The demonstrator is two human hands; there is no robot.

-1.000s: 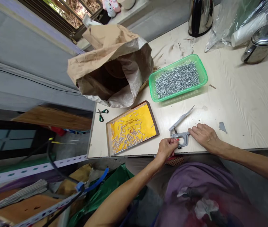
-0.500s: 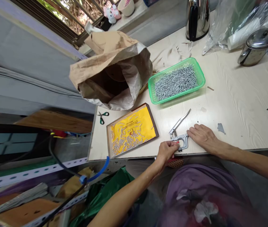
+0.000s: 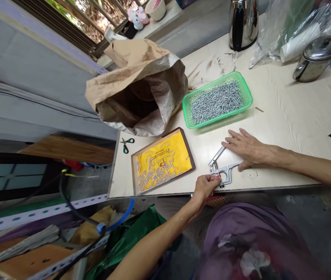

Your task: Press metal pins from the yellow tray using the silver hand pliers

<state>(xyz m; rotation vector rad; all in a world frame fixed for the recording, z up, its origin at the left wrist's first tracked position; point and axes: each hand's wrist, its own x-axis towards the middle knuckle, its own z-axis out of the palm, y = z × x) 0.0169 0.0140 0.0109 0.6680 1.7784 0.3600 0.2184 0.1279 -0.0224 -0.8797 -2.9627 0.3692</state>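
Grey snap-fastener pliers (image 3: 226, 175) lie near the table's front edge, their spring-loaded handles spread apart. At the jaw end, my left hand (image 3: 206, 186) is closed in a pinch, with a bit of red by the fingertips. What it holds there is too small and covered to name. My right hand (image 3: 249, 149) is open, fingers spread, its fingertips at the upper handle and its thumb by the lower one. Left of the pliers is a shallow cardboard tray (image 3: 193, 165) with a yellow sheet and scattered small metal pins or springs.
Behind the pliers stands a green plastic basket (image 3: 251, 97) full of small metal pieces. A big open paper sack (image 3: 118, 83) rises at the back left. Green-handled scissors (image 3: 126, 146) lie by the tray. A kettle (image 3: 242, 25) and a lidded metal cup (image 3: 317, 58) stand further back.
My right hand has moved up and away from the lower handle, its fingers spreading towards the upper handle. My left hand stays at the jaw.
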